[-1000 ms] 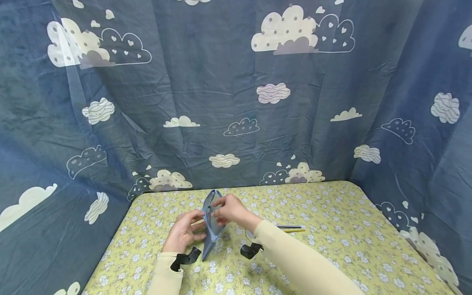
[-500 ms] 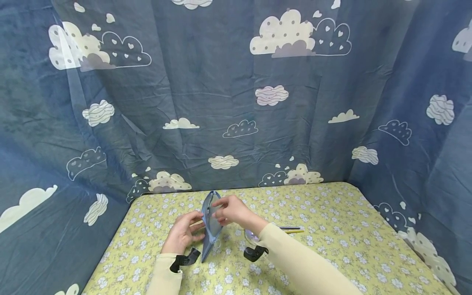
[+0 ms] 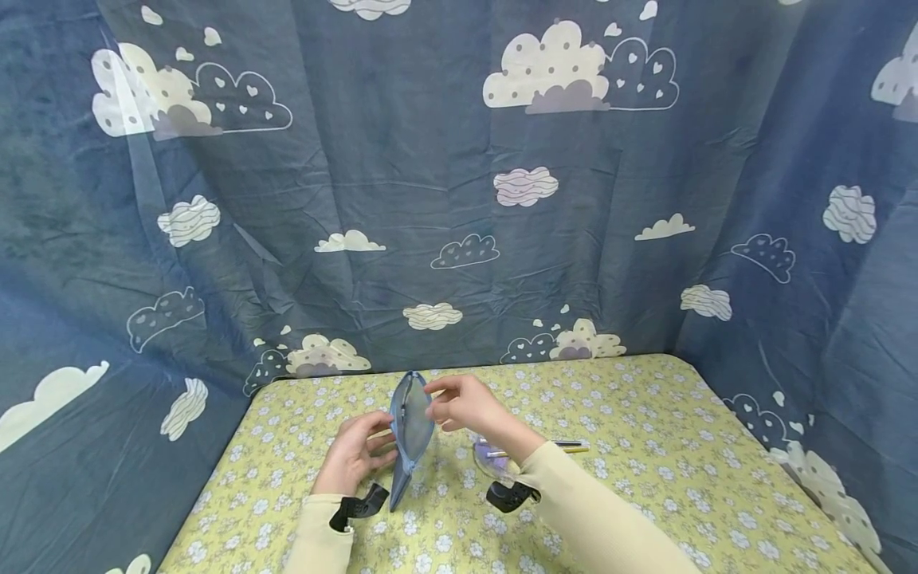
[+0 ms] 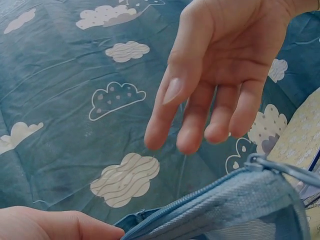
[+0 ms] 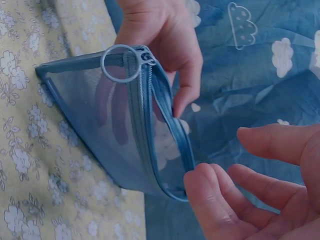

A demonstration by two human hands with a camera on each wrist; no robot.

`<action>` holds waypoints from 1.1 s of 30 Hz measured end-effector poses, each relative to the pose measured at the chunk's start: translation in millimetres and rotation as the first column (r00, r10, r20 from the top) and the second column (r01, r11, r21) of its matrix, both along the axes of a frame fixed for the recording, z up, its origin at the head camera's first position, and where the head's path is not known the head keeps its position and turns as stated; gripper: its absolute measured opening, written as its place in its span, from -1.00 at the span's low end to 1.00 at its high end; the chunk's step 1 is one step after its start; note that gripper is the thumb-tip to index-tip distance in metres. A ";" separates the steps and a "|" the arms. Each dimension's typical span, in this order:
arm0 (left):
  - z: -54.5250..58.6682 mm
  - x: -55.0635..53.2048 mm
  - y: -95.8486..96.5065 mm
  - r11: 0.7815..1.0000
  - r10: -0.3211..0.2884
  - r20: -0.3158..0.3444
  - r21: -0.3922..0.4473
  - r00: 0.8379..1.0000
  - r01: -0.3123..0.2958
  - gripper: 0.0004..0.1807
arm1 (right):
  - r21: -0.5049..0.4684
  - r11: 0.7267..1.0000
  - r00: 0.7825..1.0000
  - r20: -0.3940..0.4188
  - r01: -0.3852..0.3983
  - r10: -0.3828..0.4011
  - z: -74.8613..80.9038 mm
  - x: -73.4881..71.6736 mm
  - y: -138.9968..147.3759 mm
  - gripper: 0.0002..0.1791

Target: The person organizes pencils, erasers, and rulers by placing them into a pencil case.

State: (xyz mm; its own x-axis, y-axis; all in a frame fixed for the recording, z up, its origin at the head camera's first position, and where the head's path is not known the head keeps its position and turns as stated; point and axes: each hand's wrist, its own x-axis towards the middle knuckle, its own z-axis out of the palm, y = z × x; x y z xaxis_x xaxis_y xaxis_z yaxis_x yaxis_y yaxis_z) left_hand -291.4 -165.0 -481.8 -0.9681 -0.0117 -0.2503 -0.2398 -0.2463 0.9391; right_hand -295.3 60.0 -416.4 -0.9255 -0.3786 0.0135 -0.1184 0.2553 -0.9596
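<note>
A blue translucent zip pouch (image 3: 416, 422) stands on its edge, unzipped, its mouth spread apart in the head view. My left hand (image 3: 355, 454) holds its left side, the thumb at the zip edge; in the right wrist view the fingers of that left hand (image 5: 165, 40) show through the mesh. A round ring on the zip pull (image 5: 103, 67) hangs at one end. Just right of the mouth is my right hand (image 3: 469, 406), fingers loosely bent with nothing in them. In the right wrist view one of its fingertips (image 5: 200, 177) lies by the pouch's rim; contact is unclear.
Right of the pouch, a clear purplish round item (image 3: 488, 462) lies partly under my right forearm. A dark slim stick (image 3: 570, 443) and a yellow one (image 3: 576, 450) lie beside it on the yellow floral tablecloth (image 3: 645, 478). A blue cloud-print curtain (image 3: 402, 279) surrounds the table.
My right hand has drawn back to the right from the pouch's mouth, which now shows more widely spread. The left hand keeps its hold. More of the purplish item is visible.
</note>
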 end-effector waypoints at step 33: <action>4.5 0.1 -2.2 0.999 -0.035 0.014 0.016 0.999 0.034 -0.79 | 0.260 0.951 0.973 -0.197 0.170 -0.120 -32.9 14.2 114.6 -0.66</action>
